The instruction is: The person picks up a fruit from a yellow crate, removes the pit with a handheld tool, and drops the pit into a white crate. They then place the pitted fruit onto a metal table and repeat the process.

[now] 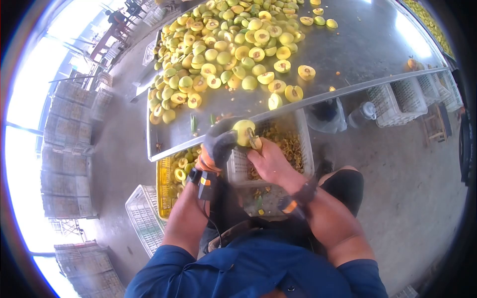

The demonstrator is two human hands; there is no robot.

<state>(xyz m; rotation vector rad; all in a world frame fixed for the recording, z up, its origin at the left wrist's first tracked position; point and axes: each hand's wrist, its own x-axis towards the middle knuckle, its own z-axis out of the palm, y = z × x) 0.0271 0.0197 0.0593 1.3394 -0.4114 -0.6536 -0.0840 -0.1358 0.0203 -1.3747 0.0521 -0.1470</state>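
My left hand (218, 144), in a dark glove with an orange cuff, is closed round a yellow-green fruit half (243, 132) at the near edge of the metal table (330, 64). Bare, my right hand (272, 161) grips a small tool (255, 141) whose tip touches the fruit's cut side. Beneath both hands stands a white crate (306, 144) with small brown-yellow pieces in it. A yellow crate (163, 186) holding fruit halves is to its left. A large pile of fruit halves (218, 52) covers the table's far left part.
White crates (397, 102) stand under the table at the right, near a clear plastic container (361, 114) and a plastic bag (327, 119). An empty-looking white crate (144, 216) is at the lower left. Stacked crates (67, 159) line the left side.
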